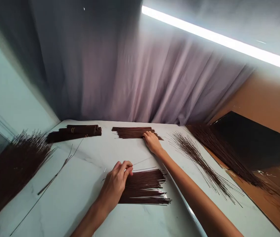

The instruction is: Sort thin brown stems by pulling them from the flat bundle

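My left hand (117, 180) is closed in a pinch over the left end of the near row of thin dark-brown sticks (145, 187). A fine stick (142, 162) runs out to the right from its fingertips. Farther back, my right hand (152, 141) has its fingers curled down onto the right end of the far row of brown sticks (132, 132). What lies under those fingertips is hidden. Both rows lie sideways on the white marbled table (100, 154), and the near row has uneven right ends.
Tied brown bundles (80, 131) lie at the back left. A large mass of sticks (14, 171) fills the left edge, with some loose sticks (56, 176) beside it. On the right are a fanned bunch (201, 161) and a long pile (224, 154) beside a black sheet (253, 141).
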A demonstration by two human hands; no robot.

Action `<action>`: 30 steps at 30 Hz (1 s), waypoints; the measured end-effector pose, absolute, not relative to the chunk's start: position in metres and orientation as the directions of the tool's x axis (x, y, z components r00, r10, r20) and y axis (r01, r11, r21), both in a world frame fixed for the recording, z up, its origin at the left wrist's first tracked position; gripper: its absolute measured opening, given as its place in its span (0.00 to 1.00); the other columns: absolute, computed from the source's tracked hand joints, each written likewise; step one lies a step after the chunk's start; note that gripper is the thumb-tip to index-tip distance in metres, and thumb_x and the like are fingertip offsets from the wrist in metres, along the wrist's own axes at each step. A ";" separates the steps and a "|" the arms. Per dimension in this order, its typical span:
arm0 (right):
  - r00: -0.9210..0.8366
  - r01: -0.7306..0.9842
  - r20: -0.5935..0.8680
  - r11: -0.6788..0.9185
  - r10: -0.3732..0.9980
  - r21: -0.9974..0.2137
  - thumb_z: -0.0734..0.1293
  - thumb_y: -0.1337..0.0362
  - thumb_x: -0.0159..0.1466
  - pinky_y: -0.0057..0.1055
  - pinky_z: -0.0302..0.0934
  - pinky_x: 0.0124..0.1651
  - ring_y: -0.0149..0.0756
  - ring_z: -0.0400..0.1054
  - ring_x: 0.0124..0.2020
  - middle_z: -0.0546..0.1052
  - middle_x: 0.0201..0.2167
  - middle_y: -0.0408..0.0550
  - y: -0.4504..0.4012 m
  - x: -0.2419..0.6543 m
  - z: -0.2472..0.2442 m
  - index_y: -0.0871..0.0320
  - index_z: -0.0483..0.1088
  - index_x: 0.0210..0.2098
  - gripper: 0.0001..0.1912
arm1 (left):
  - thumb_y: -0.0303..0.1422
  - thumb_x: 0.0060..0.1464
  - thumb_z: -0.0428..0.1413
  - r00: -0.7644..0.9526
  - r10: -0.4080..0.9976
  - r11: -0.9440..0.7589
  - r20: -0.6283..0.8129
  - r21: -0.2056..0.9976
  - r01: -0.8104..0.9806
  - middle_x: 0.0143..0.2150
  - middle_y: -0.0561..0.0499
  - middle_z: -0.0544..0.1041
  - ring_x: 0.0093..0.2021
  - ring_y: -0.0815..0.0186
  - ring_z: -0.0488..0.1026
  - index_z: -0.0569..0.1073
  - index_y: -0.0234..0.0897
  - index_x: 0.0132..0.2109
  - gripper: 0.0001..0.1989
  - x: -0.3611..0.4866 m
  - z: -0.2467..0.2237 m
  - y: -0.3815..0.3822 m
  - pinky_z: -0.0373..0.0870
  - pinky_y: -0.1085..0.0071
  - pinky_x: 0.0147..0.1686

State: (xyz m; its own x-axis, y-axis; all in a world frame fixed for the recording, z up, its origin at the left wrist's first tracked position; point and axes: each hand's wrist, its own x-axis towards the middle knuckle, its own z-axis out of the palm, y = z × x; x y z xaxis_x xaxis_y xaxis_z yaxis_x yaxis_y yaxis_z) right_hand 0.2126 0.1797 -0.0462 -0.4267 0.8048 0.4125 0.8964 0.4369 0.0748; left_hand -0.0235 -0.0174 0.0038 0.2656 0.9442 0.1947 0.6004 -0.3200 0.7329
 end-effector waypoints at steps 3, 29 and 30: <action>-0.425 0.896 0.442 0.436 0.790 0.081 0.67 0.58 0.71 0.43 0.71 0.50 0.41 0.73 0.49 0.74 0.54 0.52 0.179 0.215 -0.053 0.58 0.70 0.56 0.16 | 0.32 0.73 0.39 0.274 0.941 -0.328 0.196 0.718 0.614 0.36 0.54 0.72 0.35 0.63 0.73 0.69 0.45 0.40 0.15 -0.020 0.001 -0.016 0.64 0.67 0.39; -0.190 0.697 0.611 0.544 0.769 -0.468 0.60 0.71 0.71 0.27 0.62 0.30 0.29 0.66 0.26 0.72 0.34 0.44 -0.020 0.164 -0.011 0.55 0.66 0.41 0.06 | 0.49 0.65 0.53 0.133 0.990 0.049 -0.045 0.998 -0.030 0.23 0.60 0.59 0.22 0.72 0.51 0.74 0.39 0.44 0.17 -0.014 -0.003 -0.006 0.44 0.78 0.18; -0.196 0.701 0.605 0.542 0.771 -0.464 0.60 0.71 0.71 0.27 0.62 0.31 0.30 0.67 0.27 0.72 0.34 0.44 -0.020 0.163 -0.012 0.55 0.66 0.41 0.06 | 0.49 0.64 0.54 0.121 0.991 0.056 -0.051 0.998 -0.040 0.23 0.60 0.60 0.22 0.72 0.51 0.74 0.39 0.42 0.17 -0.014 -0.002 -0.007 0.43 0.79 0.18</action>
